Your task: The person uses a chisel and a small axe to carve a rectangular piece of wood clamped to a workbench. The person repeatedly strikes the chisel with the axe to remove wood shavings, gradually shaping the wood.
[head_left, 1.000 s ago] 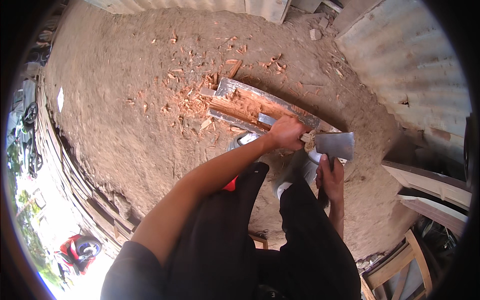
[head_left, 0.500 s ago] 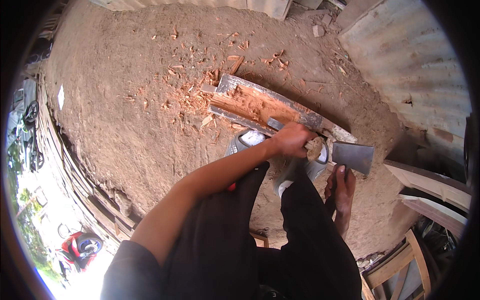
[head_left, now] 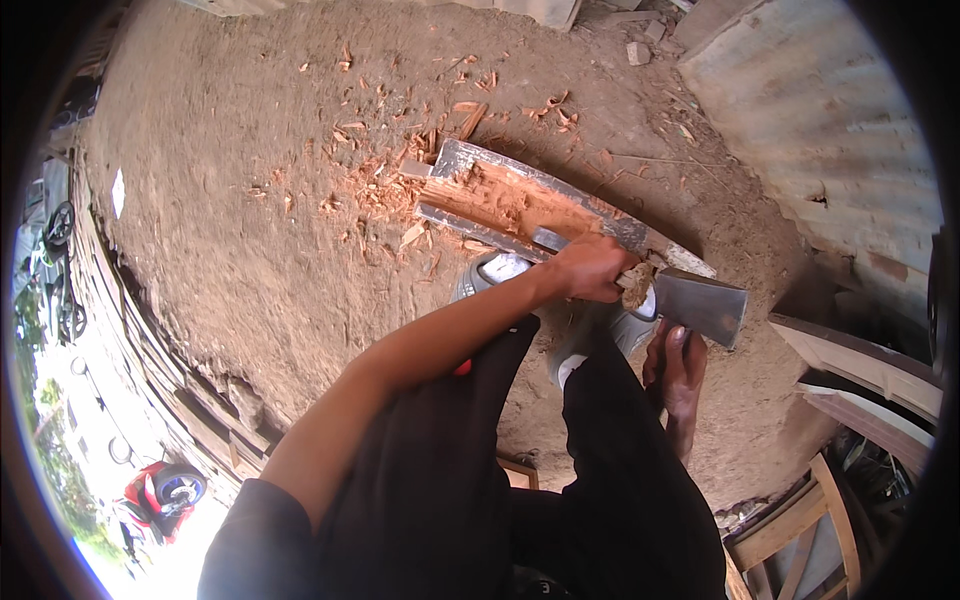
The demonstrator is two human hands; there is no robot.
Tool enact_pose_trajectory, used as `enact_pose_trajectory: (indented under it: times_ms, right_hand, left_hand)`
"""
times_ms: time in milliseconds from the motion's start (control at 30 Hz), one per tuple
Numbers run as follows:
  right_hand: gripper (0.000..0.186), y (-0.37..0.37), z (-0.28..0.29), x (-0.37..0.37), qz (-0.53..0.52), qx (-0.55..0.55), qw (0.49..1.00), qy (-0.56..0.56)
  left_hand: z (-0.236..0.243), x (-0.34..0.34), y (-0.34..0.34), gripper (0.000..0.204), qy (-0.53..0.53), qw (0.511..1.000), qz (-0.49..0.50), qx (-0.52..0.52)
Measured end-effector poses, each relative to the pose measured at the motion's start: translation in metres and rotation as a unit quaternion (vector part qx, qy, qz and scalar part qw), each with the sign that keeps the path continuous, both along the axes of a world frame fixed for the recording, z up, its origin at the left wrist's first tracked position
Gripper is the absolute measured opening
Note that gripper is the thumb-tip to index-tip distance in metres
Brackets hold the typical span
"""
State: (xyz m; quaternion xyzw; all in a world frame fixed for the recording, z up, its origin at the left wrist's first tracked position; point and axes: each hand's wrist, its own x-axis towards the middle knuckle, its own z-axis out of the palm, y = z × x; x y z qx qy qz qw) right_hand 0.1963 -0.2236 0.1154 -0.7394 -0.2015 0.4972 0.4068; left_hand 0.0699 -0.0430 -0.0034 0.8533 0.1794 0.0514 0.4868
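Observation:
My left hand (head_left: pixel 592 268) is closed round a chisel (head_left: pixel 548 239), its steel blade pointing left over the carved hollow of a wooden piece (head_left: pixel 535 208). The hollow is raw reddish wood; the outer edges keep worn dark and white paint. The chisel's frayed butt (head_left: pixel 636 285) sticks out on the right of my fist. My right hand (head_left: pixel 682 358) grips a tool with a broad, flat, rectangular metal blade (head_left: pixel 703 306), whose handle is mostly hidden. That blade's left edge lies close by the butt; whether they touch I cannot tell.
My shoes (head_left: pixel 497 270) stand against the wooden piece's near side. Wood shavings (head_left: pixel 385 185) lie scattered on the dirt floor at its far left end. Corrugated metal sheeting (head_left: pixel 820 130) and stacked boards (head_left: pixel 860 360) bound the right. A red motorbike (head_left: pixel 165 492) stands at lower left.
The flat metal blade has shifted slightly left and tilted, closing the gap to the chisel's butt. My right hand has risen a little with it. My left hand stays nearly in place.

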Motion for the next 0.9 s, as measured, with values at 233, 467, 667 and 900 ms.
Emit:
enact_pose_trajectory:
  times_ms: [233,467,667,900]
  right_hand:
    - [0.044,0.005,-0.007,0.008,-0.008,-0.054,0.998,0.015]
    - [0.046,0.012,-0.019,-0.005,0.013,-0.108,0.993,-0.048]
    - [0.05,0.008,-0.029,-0.003,-0.102,0.011,0.994,0.044]
    - [0.044,0.024,-0.021,0.01,-0.033,-0.045,0.998,-0.012]
  left_hand:
    - [0.0,-0.001,0.0,0.035,0.05,0.999,-0.01,0.003]
    - [-0.002,0.0,0.003,0.041,0.024,0.998,0.058,0.007]
    - [-0.001,0.001,0.005,0.037,0.042,0.997,0.06,0.006]
    - [-0.005,-0.007,0.006,0.034,0.046,0.997,0.064,0.016]
